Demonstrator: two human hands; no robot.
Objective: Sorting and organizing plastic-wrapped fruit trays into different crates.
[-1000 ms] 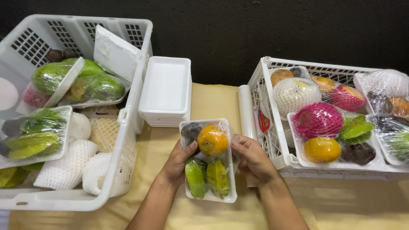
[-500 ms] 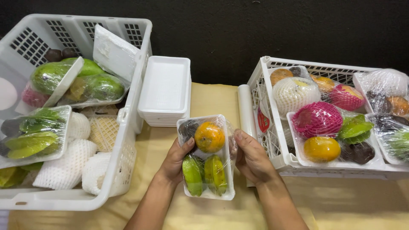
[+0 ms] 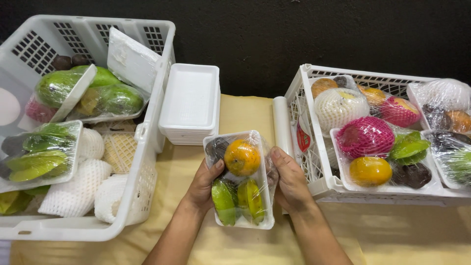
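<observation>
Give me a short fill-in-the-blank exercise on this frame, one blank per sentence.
1. Both hands, left hand and right hand, hold one wrapped ____ of fruit.
2. The round fruit at its far end is ____ in colour.
3. The stack of empty foam trays stands between the two ____.

Missing words: tray; orange; crates

wrapped fruit tray (image 3: 240, 179) sitting on the table (image 3: 402, 235) between left hand (image 3: 203, 184) and right hand (image 3: 290, 180), stack of empty foam trays (image 3: 190, 103) right behind it, one crate (image 3: 142, 162) on the left, another crate (image 3: 314, 184) on the right, film roll (image 3: 281, 125) against that one
</observation>
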